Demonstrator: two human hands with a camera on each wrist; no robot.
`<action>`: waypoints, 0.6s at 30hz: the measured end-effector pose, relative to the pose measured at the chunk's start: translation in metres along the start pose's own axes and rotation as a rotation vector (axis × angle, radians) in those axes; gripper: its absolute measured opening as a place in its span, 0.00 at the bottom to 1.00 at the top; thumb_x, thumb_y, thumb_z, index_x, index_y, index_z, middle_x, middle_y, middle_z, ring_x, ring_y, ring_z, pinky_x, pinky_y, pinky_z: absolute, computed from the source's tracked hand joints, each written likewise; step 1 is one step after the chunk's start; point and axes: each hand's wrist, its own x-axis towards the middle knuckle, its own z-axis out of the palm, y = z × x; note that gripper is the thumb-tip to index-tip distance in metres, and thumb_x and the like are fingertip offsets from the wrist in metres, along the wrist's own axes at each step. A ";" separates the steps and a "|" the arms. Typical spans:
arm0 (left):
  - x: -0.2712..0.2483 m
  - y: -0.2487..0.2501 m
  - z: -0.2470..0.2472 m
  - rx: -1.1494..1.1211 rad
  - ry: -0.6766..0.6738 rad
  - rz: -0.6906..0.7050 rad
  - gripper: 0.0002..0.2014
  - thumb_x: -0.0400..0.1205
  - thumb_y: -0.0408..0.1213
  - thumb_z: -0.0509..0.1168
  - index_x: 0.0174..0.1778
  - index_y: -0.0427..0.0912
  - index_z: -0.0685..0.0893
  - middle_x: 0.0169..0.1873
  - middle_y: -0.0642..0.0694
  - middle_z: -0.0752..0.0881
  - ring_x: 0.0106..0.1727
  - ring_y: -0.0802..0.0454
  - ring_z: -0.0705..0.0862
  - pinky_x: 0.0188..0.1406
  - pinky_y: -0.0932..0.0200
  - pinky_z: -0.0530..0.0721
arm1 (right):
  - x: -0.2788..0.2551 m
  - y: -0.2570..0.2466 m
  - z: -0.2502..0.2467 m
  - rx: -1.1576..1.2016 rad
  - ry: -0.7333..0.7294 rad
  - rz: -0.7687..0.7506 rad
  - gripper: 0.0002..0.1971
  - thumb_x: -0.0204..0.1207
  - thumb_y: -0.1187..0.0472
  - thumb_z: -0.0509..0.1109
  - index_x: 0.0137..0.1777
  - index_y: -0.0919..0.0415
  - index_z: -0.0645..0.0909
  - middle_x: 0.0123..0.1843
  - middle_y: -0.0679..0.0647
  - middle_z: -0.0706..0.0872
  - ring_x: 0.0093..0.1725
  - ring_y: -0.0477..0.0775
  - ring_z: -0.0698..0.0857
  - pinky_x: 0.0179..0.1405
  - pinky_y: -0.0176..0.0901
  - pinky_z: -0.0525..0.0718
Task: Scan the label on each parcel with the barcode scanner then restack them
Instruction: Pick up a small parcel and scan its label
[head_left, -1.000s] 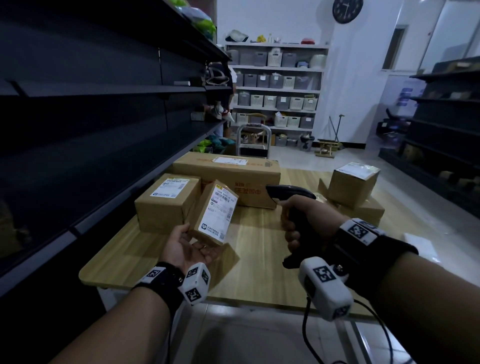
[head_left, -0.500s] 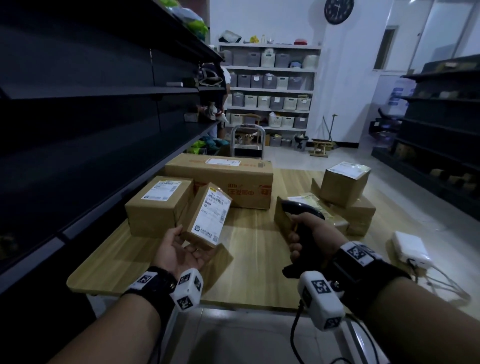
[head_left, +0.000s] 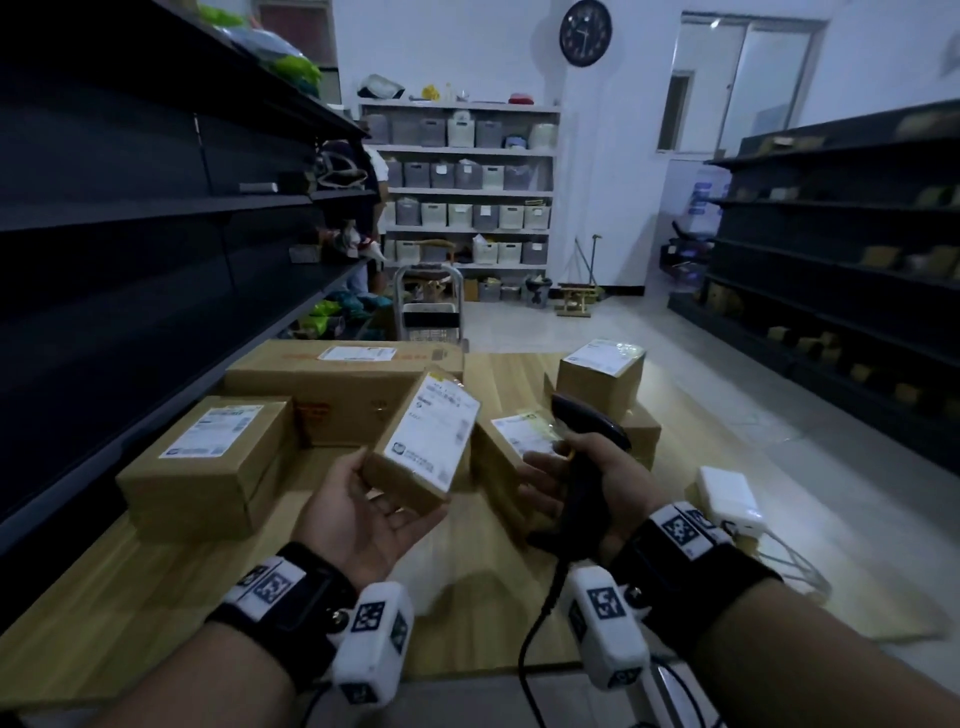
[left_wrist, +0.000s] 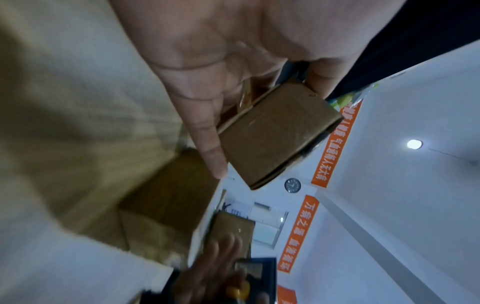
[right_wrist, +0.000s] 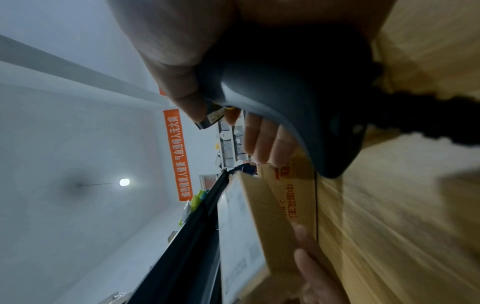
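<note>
My left hand (head_left: 395, 493) holds a small cardboard parcel (head_left: 426, 447) tilted above the wooden table (head_left: 156, 597), its white label facing up and right. The left wrist view shows the parcel's plain brown underside (left_wrist: 275, 139) against my fingers (left_wrist: 207, 144). My right hand (head_left: 571, 467) grips a black barcode scanner (head_left: 587, 431) by its handle, just right of the parcel. From the right wrist I see the scanner body (right_wrist: 298, 102) with the labelled parcel (right_wrist: 249, 226) beyond it. A medium box (head_left: 208, 457), a long box (head_left: 343, 384), a flat parcel (head_left: 519, 441) and a small stack (head_left: 602, 379) lie on the table.
Dark shelving (head_left: 156, 208) runs close along the table's left side. More dark shelves (head_left: 831, 260) stand across the aisle at right. A white adapter box (head_left: 730, 499) with cables sits at the table's right edge. The scanner's cable (head_left: 530, 649) hangs over the near edge.
My left hand has lifted the small parcel slightly and tipped its label more upward. The right hand still grips the scanner, now a little lower beside the parcel.
</note>
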 end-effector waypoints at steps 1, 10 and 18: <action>0.002 -0.004 0.014 0.007 -0.028 -0.019 0.27 0.94 0.56 0.59 0.79 0.39 0.86 0.69 0.25 0.92 0.76 0.23 0.87 0.64 0.32 0.93 | 0.002 -0.005 -0.001 -0.005 0.004 -0.026 0.11 0.87 0.55 0.72 0.51 0.64 0.84 0.56 0.67 0.96 0.51 0.67 0.96 0.58 0.61 0.92; 0.023 -0.053 0.096 0.244 -0.071 -0.047 0.22 0.97 0.54 0.58 0.71 0.41 0.89 0.55 0.31 0.98 0.48 0.34 0.99 0.36 0.44 0.97 | 0.008 -0.045 -0.029 -0.056 -0.003 -0.152 0.13 0.87 0.55 0.73 0.65 0.62 0.85 0.66 0.65 0.95 0.66 0.66 0.93 0.77 0.66 0.84; 0.053 -0.067 0.094 0.460 0.079 0.011 0.11 0.91 0.42 0.74 0.63 0.38 0.91 0.36 0.41 0.93 0.32 0.47 0.86 0.28 0.54 0.86 | 0.021 -0.050 -0.046 -0.075 0.080 -0.226 0.19 0.85 0.55 0.76 0.70 0.67 0.84 0.66 0.66 0.95 0.66 0.66 0.94 0.69 0.60 0.89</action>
